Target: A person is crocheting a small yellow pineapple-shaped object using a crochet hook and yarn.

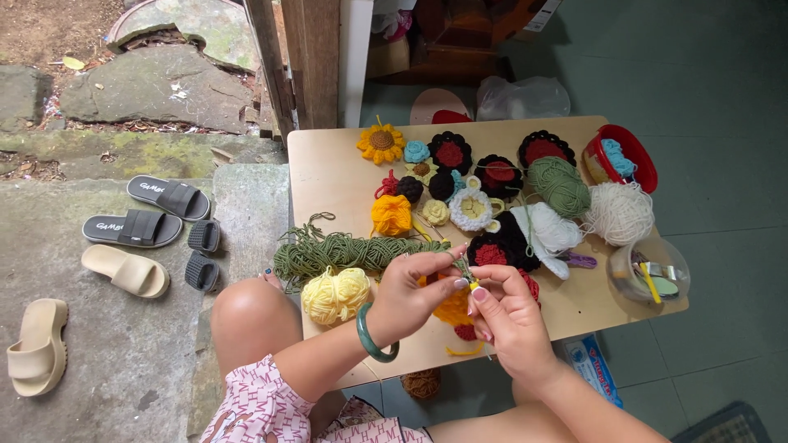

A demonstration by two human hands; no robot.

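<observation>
Left hand (pixel 408 294) and right hand (pixel 502 316) both pinched shut on a green strand (pixel 462 267) over an orange crochet piece (pixel 453 308). Just left: yellow yarn ball (pixel 335 295), green yarn bundle (pixel 345 250). All on the wooden table (pixel 328 176).

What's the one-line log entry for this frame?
left hand: pinching green yarn strand | right hand: gripping crochet hook | beneath: orange crochet piece | surface: wooden board
</observation>
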